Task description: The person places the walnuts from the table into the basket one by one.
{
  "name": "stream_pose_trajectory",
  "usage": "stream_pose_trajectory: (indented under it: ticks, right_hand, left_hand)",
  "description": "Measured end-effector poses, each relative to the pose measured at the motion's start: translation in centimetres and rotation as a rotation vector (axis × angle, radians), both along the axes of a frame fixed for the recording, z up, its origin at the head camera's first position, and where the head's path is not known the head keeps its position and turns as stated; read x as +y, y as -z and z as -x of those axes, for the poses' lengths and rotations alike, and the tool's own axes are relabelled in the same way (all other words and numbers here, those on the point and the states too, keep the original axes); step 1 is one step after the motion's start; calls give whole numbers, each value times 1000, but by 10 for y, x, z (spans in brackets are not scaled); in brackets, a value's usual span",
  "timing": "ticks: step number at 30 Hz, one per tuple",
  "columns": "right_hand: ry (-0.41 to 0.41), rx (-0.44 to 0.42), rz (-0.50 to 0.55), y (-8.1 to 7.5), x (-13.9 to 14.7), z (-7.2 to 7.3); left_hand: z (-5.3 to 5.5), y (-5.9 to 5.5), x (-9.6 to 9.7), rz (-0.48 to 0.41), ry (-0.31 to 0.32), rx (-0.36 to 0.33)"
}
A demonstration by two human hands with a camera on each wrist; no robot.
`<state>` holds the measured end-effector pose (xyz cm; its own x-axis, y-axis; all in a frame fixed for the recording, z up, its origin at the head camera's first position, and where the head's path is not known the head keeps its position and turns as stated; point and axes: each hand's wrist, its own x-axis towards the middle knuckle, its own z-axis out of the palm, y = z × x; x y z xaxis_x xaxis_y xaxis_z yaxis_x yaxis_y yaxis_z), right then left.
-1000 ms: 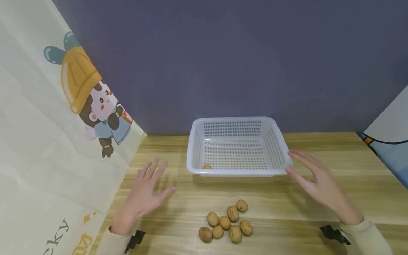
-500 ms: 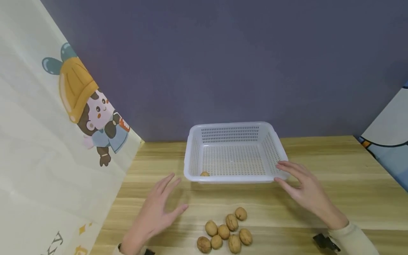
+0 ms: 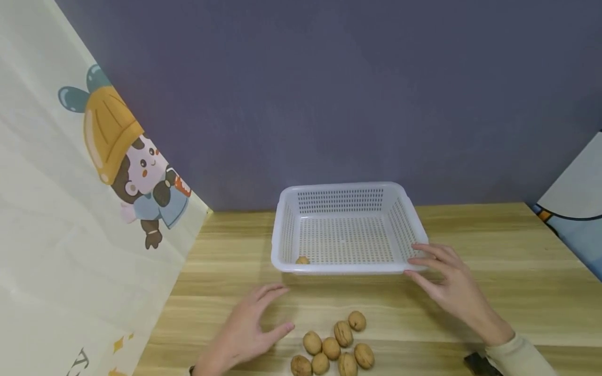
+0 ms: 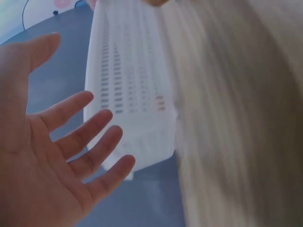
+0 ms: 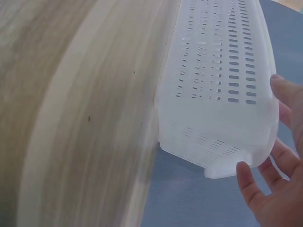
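My left hand (image 3: 251, 331) hovers just left of several loose walnuts (image 3: 331, 348), its fingers apart and bent a little, holding nothing. In the left wrist view that hand's palm (image 4: 40, 175) shows bare. A white plastic basket (image 3: 352, 268) with slotted walls stands at the back of the table. One walnut (image 3: 303, 260) lies inside its near left corner. My right hand (image 3: 453, 290) is at the basket's near right corner, thumb by the front rim and loosely bent fingers over the right rim. The right wrist view shows the fingers spread about the basket's corner (image 5: 258, 153).
A wood-grain table (image 3: 226, 250) carries everything. Behind the basket rises a dark blue-grey panel (image 3: 348, 104). At the left hangs a pale sheet (image 3: 42, 209) with a cartoon figure. Another printed cloth (image 3: 576, 230) borders the right side.
My left hand has come rightward and nearer, toward the walnuts. The right hand has stayed by the basket's corner, its fingers now farther over the rim. The head view has tilted slightly up.
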<state>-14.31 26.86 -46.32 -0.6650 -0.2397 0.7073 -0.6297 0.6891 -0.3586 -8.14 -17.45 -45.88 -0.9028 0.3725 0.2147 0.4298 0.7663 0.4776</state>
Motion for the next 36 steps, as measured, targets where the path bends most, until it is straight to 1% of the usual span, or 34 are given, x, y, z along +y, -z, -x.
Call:
stream_pose_trajectory:
  ticks: [5, 10, 12, 15, 19, 22, 26, 33, 36]
  right_hand:
    - [-18, 0, 26, 4, 1, -3]
    - [-35, 9, 60, 5, 1, -1]
    - [-40, 15, 68, 5, 0, 0]
    - [-45, 17, 69, 6, -1, 1]
    - [-51, 15, 78, 6, -1, -1]
    - [-48, 8, 90, 6, 0, -2]
    - [-39, -11, 86, 4, 1, -2]
    - [-40, -24, 78, 3, 0, -2]
    - [-35, -24, 85, 5, 1, -2]
  left_hand:
    - [-4, 10, 5, -5, 98, -19]
    - [-3, 15, 6, -44, 162, -28]
    - [-3, 17, 6, -56, 186, -61]
    - [-3, 18, 7, -71, 227, -155]
    - [-3, 21, 12, -37, 278, -241]
    - [-1, 22, 18, 21, 326, -230]
    - [3, 23, 22, 55, 367, -206]
    - [6, 25, 26, 55, 398, -181]
    - [7, 24, 27, 68, 389, -175]
